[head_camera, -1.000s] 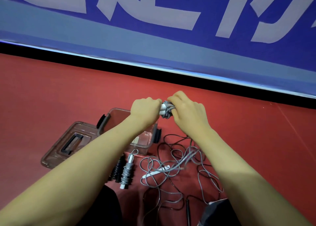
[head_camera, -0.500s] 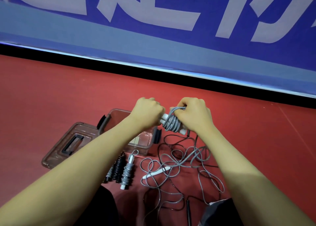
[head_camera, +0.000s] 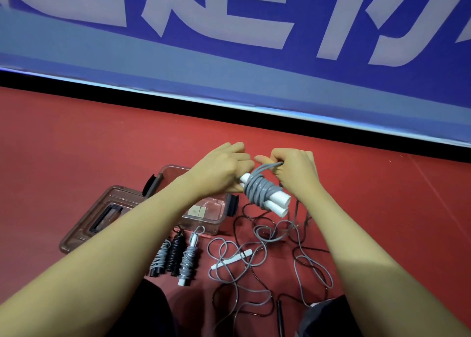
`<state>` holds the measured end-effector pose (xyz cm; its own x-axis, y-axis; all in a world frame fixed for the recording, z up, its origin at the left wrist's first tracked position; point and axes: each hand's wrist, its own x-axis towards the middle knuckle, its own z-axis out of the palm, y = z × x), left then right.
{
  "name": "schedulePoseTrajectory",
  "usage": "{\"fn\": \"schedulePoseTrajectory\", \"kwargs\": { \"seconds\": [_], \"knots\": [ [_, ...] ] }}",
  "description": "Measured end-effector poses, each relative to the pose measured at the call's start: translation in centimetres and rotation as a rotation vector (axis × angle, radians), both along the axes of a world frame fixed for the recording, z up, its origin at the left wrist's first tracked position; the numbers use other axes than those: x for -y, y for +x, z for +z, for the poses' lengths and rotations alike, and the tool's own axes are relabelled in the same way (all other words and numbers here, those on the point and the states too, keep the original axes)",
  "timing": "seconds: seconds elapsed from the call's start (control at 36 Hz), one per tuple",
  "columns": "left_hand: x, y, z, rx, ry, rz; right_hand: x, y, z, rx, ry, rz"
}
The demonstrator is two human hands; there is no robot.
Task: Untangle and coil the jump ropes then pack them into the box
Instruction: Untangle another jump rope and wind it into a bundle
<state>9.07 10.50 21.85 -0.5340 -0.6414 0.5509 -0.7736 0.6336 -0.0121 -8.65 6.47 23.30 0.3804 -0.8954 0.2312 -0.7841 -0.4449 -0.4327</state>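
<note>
I hold a jump rope bundle (head_camera: 262, 192) above the floor: grey cord wound round two white handles. My left hand (head_camera: 224, 169) grips the handles' far end. My right hand (head_camera: 295, 172) pinches the free loop of grey cord at the top of the bundle. Below the hands, the clear brown box (head_camera: 204, 214) stands open on the red floor. Three coiled ropes (head_camera: 175, 255) lie side by side in front of the box. A tangle of grey and black cord (head_camera: 267, 255) with a loose white handle (head_camera: 233, 259) spreads to their right.
The box's lid (head_camera: 99, 219) lies flat to the left of the box. A blue banner with a black base (head_camera: 229, 112) runs across the back. My knees (head_camera: 328, 316) show at the bottom edge, with a black handle (head_camera: 279, 316) between them.
The bundle has tilted so that the white handle ends now point down and right. My right hand has pulled the cord loop up over the top of it.
</note>
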Motion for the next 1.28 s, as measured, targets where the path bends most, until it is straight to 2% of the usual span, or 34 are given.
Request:
{"fn": "schedulePoseTrajectory", "kwargs": {
  "seconds": [0.08,0.19,0.33,0.42,0.67,0.83,0.94,1.06,1.14,1.28],
  "knots": [
    [-0.1,0.2,-0.1,-0.262,0.065,0.145,0.0,-0.4,0.5,-0.034,0.021,-0.013],
    [-0.7,-0.8,0.4,-0.602,0.250,0.381,-0.6,0.4,0.7,-0.044,-0.018,0.009],
    [-0.4,-2.1,1.3,-0.821,0.409,0.571,-0.7,1.4,-0.1,-0.104,0.003,0.040],
    [0.1,-1.6,1.1,-0.843,0.482,0.674,-0.9,1.7,-0.3,-0.124,0.022,0.079],
    [0.8,-0.5,-0.3,-0.545,0.590,0.889,-2.0,2.5,1.0,-0.116,0.072,0.190],
    [0.7,0.5,-1.5,-0.215,0.524,0.990,-2.7,2.8,2.1,-0.239,0.007,0.326],
    [0.5,0.3,-1.9,0.082,0.493,0.908,-2.8,2.8,2.1,-0.365,-0.184,0.329],
    [0.6,-0.6,-1.4,0.318,0.415,0.792,-2.5,2.5,2.0,-0.296,-0.184,0.229],
    [0.6,-1.1,-0.8,0.399,0.357,0.712,-1.9,2.2,1.6,-0.335,-0.117,0.132],
    [0.6,-0.9,-1.0,0.460,0.323,0.687,-1.7,2.0,1.3,-0.305,-0.044,0.136]
  ]
}}
